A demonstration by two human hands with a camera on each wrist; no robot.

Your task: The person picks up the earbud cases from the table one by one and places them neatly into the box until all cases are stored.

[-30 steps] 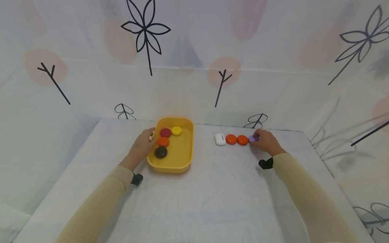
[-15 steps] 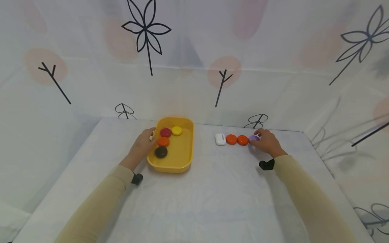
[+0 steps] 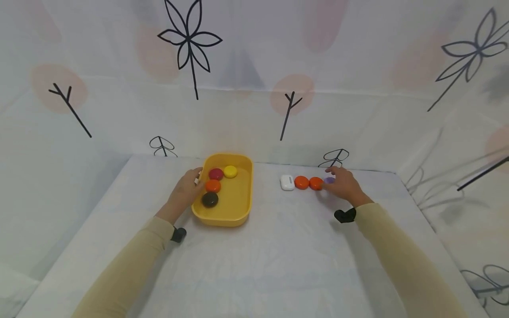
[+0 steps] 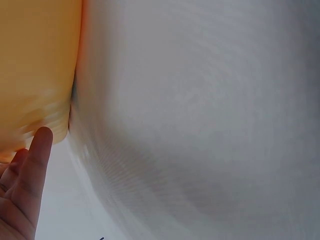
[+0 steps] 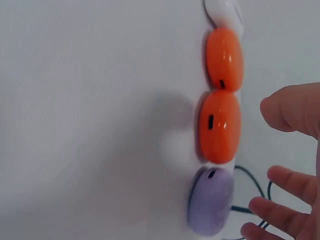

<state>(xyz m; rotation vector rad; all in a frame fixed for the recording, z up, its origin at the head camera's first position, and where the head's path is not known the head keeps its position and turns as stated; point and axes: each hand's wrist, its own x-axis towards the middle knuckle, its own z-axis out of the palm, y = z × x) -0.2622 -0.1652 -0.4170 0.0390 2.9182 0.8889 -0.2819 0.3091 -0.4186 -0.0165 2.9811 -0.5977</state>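
The counter (image 3: 258,265) wears a wrinkled white cloth. Left of the yellow tray (image 3: 238,207), the left hand (image 3: 184,194) rests straight fingers on its smooth plastic wall, likely steadying it, grasping nothing. Inside the tray lie four glossy rounded cases: dark brown (image 3: 210,199) nearest, then orange (image 3: 212,186), maroon (image 3: 216,174) and yellow (image 3: 230,172). Right of the tray, four more cases touch in a neat row: white (image 3: 287,182), two orange (image 3: 301,182) (image 3: 316,183), and a matte purple case (image 5: 210,207) at the end. The right hand (image 3: 342,186) hovers just beside it, fingers relaxed, released
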